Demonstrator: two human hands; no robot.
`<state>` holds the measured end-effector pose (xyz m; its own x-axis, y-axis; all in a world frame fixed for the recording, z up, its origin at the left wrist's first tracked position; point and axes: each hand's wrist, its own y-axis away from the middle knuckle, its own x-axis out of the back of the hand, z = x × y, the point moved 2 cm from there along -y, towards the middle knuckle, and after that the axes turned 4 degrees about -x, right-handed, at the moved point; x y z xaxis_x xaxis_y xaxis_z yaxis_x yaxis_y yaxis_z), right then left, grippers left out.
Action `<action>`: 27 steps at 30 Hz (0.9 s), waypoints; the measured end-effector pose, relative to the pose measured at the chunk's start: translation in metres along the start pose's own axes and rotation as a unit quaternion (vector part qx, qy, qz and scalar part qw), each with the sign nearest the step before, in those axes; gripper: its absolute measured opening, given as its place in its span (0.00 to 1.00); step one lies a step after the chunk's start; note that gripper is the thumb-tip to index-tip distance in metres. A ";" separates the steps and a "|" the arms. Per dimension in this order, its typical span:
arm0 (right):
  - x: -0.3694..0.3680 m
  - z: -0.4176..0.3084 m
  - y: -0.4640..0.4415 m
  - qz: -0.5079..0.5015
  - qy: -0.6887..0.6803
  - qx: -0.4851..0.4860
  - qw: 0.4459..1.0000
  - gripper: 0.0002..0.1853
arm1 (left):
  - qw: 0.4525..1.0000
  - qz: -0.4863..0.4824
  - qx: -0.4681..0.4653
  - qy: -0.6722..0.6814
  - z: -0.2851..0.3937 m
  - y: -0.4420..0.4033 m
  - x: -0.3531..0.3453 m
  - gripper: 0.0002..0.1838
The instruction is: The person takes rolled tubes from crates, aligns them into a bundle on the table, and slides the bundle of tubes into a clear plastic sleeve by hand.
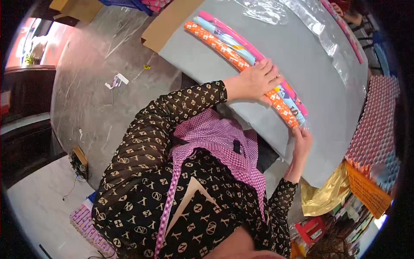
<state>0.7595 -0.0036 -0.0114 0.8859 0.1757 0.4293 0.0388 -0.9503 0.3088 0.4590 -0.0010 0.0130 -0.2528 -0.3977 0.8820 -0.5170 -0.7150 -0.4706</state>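
Note:
Three wrapping paper rolls lie side by side on the grey table [332, 142]: an orange roll [215, 44] with white figures nearest me, a light blue patterned roll [241, 50] in the middle and a pink roll [235, 36] behind. My left hand [258, 82] lies across all three near their middle, fingers over the top and thumb on the near side. At their right end, my right hand [303, 140] pinches at the tip of the orange roll. Whether clear film is also between those fingertips is hard to make out.
Clear plastic film [319, 30] lies along the table's far side, near another pink roll [345, 32]. A cardboard piece [168, 26] sits at the left edge. Many stacked rolls [373, 121] and gold wrap [325, 192] are at right. Scraps [118, 80] lie on the floor.

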 end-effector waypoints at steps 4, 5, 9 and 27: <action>0.003 0.016 -0.007 -0.004 0.010 0.000 1.000 0.08 | 1.000 -0.008 0.007 0.012 0.000 0.000 0.002 0.48; 0.004 0.019 -0.009 -0.006 0.018 0.010 1.000 0.08 | 1.000 -0.007 0.008 0.011 0.000 0.000 0.001 0.48; 0.002 0.010 -0.005 0.001 0.062 0.001 0.998 0.09 | 1.000 -0.004 0.013 0.008 0.003 0.000 0.001 0.49; 0.010 -0.001 -0.012 0.015 -0.067 0.003 0.998 0.09 | 1.000 0.031 0.003 -0.001 -0.001 0.003 -0.003 0.45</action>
<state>0.7676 0.0095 -0.0102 0.9408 0.1113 0.3202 0.0134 -0.9560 0.2931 0.4575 -0.0015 0.0088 -0.2824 -0.4422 0.8513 -0.4952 -0.6929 -0.5241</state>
